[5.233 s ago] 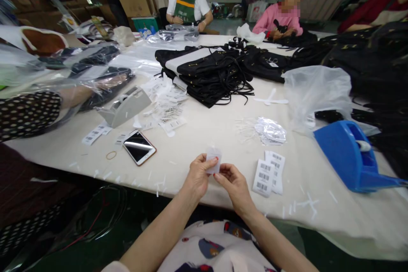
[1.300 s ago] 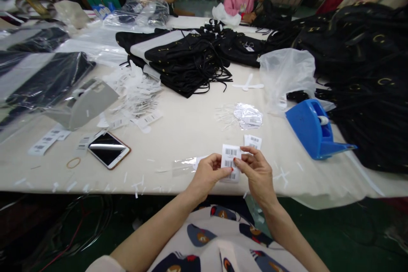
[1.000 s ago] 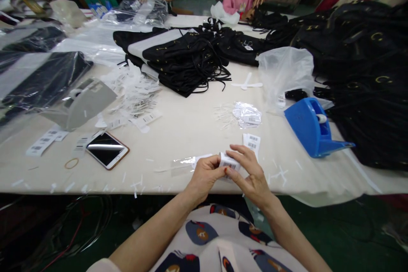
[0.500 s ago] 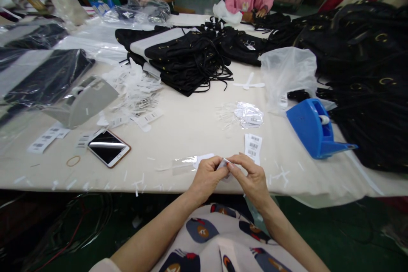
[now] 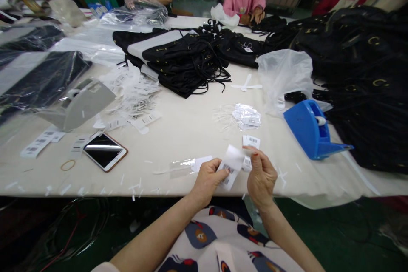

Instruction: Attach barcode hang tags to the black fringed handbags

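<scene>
My left hand [image 5: 208,178] pinches a white strip of barcode labels [image 5: 230,177] between thumb and fingers, just above the table's front edge. The strip's upper end is curled and blurred. My right hand [image 5: 263,176] is to the right of it, index finger stretched leftward and thumb a little apart, with nothing clearly seen between them. Partly behind its fingertips lie more barcode labels [image 5: 252,140] on the table. Left of my left hand is a clear plastic sleeve [image 5: 181,168] with a white tag [image 5: 201,162]. Farther back sits a small pile of tags in clear sleeves [image 5: 247,117].
A blue tape dispenser [image 5: 306,129] stands right, a grey one [image 5: 84,104] left. A phone [image 5: 105,151], a rubber band [image 5: 68,165] and heaped paper tags [image 5: 134,93] lie left. Black bags [image 5: 188,57] fill the back; two people work across the table.
My right hand has drawn away to the right from the label strip and its pinch has loosened. The strip now shows its barcodes, its top curling up. My left hand stays nearly in place.
</scene>
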A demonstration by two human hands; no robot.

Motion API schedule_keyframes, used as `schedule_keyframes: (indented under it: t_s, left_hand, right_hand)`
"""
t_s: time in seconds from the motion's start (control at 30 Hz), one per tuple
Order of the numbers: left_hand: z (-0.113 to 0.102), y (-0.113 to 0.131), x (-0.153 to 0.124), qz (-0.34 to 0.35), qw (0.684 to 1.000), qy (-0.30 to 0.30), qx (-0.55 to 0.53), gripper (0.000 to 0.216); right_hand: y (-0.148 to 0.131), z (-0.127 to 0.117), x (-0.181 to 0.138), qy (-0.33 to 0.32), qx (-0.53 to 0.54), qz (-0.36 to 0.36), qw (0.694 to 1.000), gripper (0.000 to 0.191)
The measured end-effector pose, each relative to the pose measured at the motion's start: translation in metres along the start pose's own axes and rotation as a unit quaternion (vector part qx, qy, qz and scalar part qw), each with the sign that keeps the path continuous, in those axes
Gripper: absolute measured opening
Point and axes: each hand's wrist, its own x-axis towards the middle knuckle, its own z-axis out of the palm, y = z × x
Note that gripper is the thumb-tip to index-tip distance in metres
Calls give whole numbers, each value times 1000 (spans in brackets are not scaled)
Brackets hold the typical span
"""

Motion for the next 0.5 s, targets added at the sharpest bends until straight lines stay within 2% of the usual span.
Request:
schedule_keyframes:
  t_s: [0.07, 0.17, 0.23, 0.3, 0.37, 0.43, 0.47, 0.5]
  left_hand:
    - [6, -2, 6, 8, 1000, -6, -20, 13]
    - [13, -6, 24, 31, 999, -30, -6, 16]
    - [15, -10, 38, 43, 997, -52, 49, 18]
    - [14, -14, 49, 73, 982, -45, 171, 22]
    - [11, -15, 51, 147, 930, 2, 336, 33]
    - [8, -11, 45, 240, 847, 54, 471, 43]
    - [7, -7, 39, 279, 813, 72, 506, 42]
    - [6, -1, 33, 305, 795, 82, 518, 37]
  right_hand:
    - [4, -4, 10, 21, 42, -71, 996, 36]
    - [7, -12, 24, -19, 80, -131, 988, 55]
    - [6, -17, 29, -52, 86, -151, 984, 60]
    - [4, -20, 30, -79, 96, -158, 980, 59]
    - [4, -22, 30, -101, 110, -153, 977, 59]
    - [4, -24, 28, -125, 120, -136, 975, 64]
    - [5, -24, 28, -140, 124, -122, 975, 65]
    - [7, -24, 27, -155, 129, -105, 974, 65]
